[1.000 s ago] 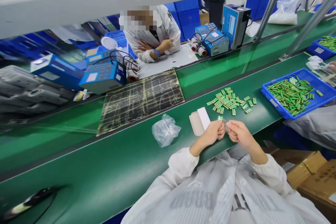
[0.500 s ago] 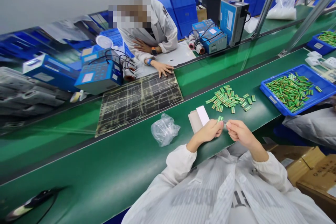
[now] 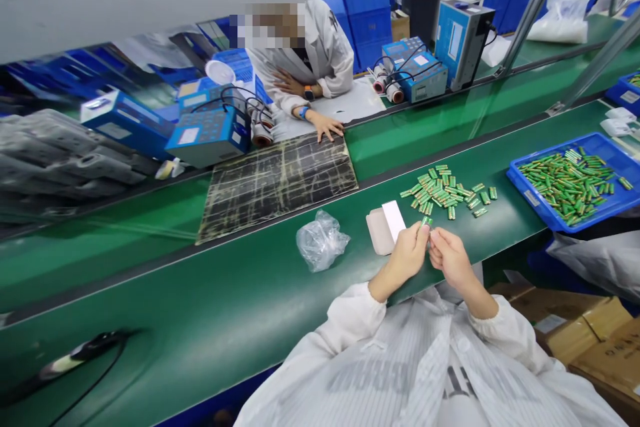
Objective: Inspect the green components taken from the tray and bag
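My left hand [image 3: 409,252] is closed around a small bundle of green batteries [image 3: 427,221] whose ends stick out above my fingers. Close against it, my right hand [image 3: 447,255] pinches something small that I cannot make out. Both hands hover over the near edge of the green belt [image 3: 210,307]. Just beyond them lies a loose pile of green batteries [image 3: 445,190]. A small beige and white card box [image 3: 385,229] rests to the left of my left hand.
A blue tray of green batteries [image 3: 575,180] sits at the right. A crumpled clear plastic bag [image 3: 320,240] and a dark taped mat [image 3: 280,180] lie left of the hands. Across the belt a co-worker's hand [image 3: 327,127] rests by blue test instruments [image 3: 210,137]. Cardboard boxes [image 3: 595,340] stand lower right.
My hands have drawn closer together over the belt edge. The co-worker across the belt has laid one hand flat by the mat. The view has shifted slightly.
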Demonstrator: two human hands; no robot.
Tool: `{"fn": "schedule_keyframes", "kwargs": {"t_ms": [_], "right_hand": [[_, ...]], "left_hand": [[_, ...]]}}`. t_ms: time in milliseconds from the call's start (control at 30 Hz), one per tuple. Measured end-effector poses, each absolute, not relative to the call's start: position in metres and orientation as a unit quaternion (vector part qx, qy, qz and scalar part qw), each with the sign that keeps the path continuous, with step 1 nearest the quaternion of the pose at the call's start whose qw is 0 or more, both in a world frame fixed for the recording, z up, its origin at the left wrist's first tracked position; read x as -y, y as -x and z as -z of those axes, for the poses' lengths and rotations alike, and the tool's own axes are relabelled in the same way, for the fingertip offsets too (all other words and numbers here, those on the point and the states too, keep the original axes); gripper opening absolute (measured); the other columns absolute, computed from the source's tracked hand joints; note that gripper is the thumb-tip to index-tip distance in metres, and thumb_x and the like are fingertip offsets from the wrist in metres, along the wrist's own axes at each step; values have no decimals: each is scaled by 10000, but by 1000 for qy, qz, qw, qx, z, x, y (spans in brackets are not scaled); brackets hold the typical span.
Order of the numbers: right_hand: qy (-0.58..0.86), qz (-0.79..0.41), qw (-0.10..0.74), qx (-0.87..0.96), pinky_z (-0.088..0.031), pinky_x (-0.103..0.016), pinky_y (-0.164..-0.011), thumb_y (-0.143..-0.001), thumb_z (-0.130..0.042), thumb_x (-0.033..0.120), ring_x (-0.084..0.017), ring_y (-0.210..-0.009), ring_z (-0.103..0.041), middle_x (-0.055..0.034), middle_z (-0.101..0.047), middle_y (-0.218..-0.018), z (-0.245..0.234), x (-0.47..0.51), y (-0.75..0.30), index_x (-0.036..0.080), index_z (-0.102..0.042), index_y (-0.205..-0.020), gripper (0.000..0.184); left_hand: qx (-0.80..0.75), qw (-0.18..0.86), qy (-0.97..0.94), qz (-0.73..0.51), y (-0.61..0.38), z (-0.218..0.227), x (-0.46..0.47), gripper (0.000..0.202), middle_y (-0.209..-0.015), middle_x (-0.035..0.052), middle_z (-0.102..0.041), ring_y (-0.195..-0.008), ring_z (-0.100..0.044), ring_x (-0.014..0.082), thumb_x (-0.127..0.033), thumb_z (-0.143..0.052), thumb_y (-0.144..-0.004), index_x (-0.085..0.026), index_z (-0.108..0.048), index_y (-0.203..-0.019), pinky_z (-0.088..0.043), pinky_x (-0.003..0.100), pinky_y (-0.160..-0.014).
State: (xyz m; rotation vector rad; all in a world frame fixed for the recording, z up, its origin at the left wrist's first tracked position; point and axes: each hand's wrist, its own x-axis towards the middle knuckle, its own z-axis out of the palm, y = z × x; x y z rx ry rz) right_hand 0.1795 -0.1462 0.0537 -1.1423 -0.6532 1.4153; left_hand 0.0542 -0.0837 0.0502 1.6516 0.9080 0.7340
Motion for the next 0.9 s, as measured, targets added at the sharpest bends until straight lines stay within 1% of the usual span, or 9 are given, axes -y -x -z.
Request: {"fn": "schedule_keyframes", "kwargs": {"t_ms": [133,267,367,567,633,733,767,833,900], "right_hand": [[493,-628,533,279,-172,-189,-365,-862,-781,662,-45,-394,-198,121,-279,-509,-57,147,-186,212,-504,-729,545],[491,-656,500,281,-145,-185,-361,-817,-818,664,-39,-395,-169,125,-267,-494,-66,143,-193,208,-515,-709,558],[487,-666,489,284,-141,-187,-360,-807,-819,674,-41,-398,-168,123,-266,-493,-67,142,-191,213,-490,-685,579],[491,-683,450,301,-144,-195,-361,-818,-822,631,-46,-391,-185,109,-287,-483,-55,135,-192,215,-495,-670,550],[499,-652,495,285,-142,-197,-353,-804,-847,573,-51,-385,-186,108,-280,-483,-62,123,-212,229,-446,-650,550],[477,-546,643,246,-164,-198,-356,-814,-847,479,-55,-406,-139,116,-220,-505,-83,99,-251,240,-352,-651,573],[462,-519,674,252,-174,-199,-361,-855,-815,471,-60,-418,-125,116,-208,-516,-90,93,-259,238,-368,-670,538],[440,-517,680,277,-204,-208,-378,-911,-771,472,-69,-431,-137,110,-206,-530,-97,88,-258,237,-375,-685,513],[431,-560,634,314,-237,-218,-394,-922,-768,515,-75,-436,-197,98,-259,-547,-91,93,-234,241,-372,-695,532]], "left_hand": [[-331,443,-805,-216,-35,-63,71,441,-709,4,-550,-652,-512,154,-461,-297,-1128,-211,-475,-811,-369,301,-663],[-295,385,-865,-129,-20,-75,57,436,-776,44,-633,-725,-599,187,-437,-297,-1131,-200,-535,-852,-412,315,-716],[-281,374,-880,-83,-14,-79,50,469,-806,62,-665,-738,-615,191,-452,-286,-1131,-191,-560,-855,-422,317,-725],[-252,403,-879,-37,0,-82,46,473,-753,46,-636,-679,-568,170,-455,-319,-1116,-188,-570,-817,-400,301,-674],[-197,445,-874,-13,6,-82,53,456,-723,30,-618,-640,-540,155,-464,-363,-1102,-195,-566,-796,-389,291,-645],[-136,507,-851,22,19,-82,67,441,-659,4,-576,-573,-485,136,-475,-413,-1082,-209,-520,-748,-357,289,-600],[-147,523,-839,17,23,-82,69,449,-639,-1,-565,-563,-478,134,-470,-399,-1085,-212,-498,-731,-359,288,-602],[-199,551,-810,-26,32,-82,68,476,-608,-7,-553,-557,-477,131,-444,-336,-1098,-216,-467,-702,-380,282,-622],[-240,572,-780,-86,40,-83,64,493,-593,-10,-549,-559,-481,128,-422,-306,-1098,-217,-459,-678,-401,274,-637]]}}
